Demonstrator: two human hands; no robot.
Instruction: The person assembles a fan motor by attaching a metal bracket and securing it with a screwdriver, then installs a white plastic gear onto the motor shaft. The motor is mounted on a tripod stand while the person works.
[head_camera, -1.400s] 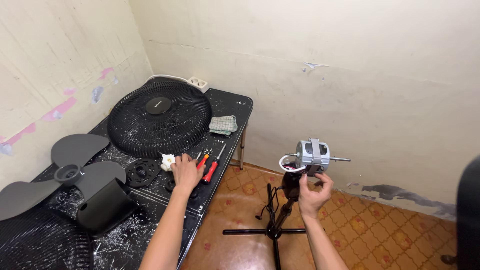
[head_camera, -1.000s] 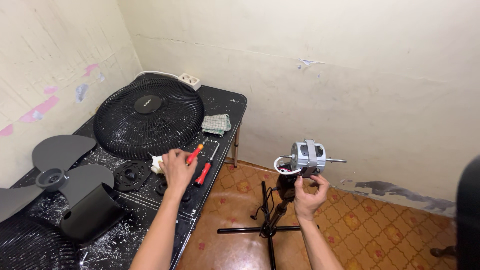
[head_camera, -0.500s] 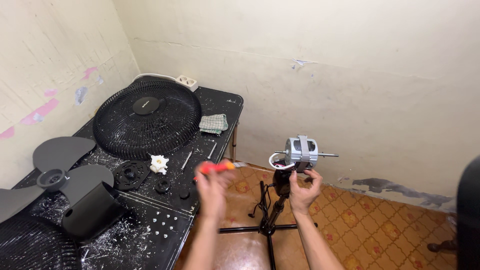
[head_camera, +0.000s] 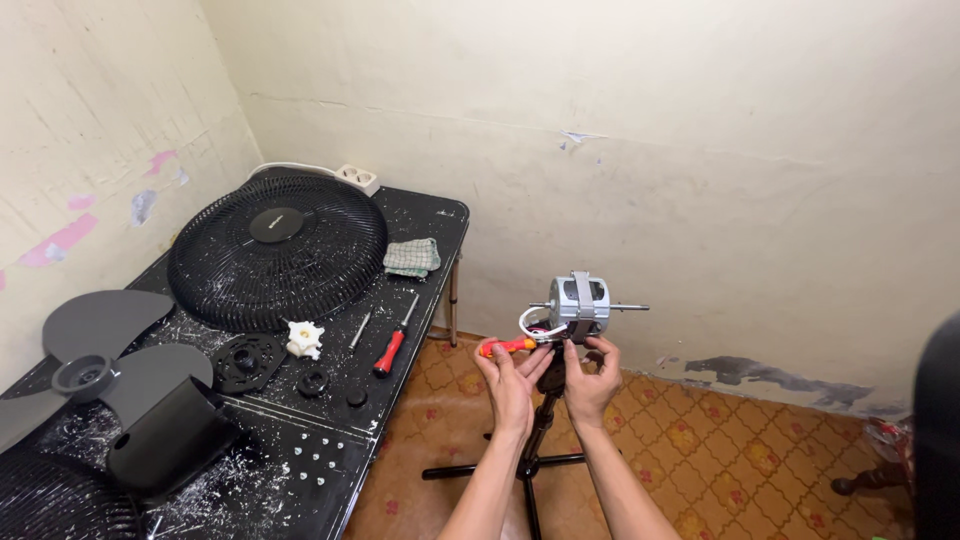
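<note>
Right of the frame's centre, the grey fan motor (head_camera: 580, 303) sat atop a black stand (head_camera: 535, 440), its shaft lying level, pointing left and right. The left hand (head_camera: 510, 378) curled shut round a red-handled screwdriver (head_camera: 507, 347) aimed rightward at the motor's base; the right hand (head_camera: 590, 380), fingers half-closed, gripped the mount just beneath it.

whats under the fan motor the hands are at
Under the grey fan motor a black stand pole runs down to cross feet on the tiled floor. Both hands cover the joint where motor meets pole.
</note>
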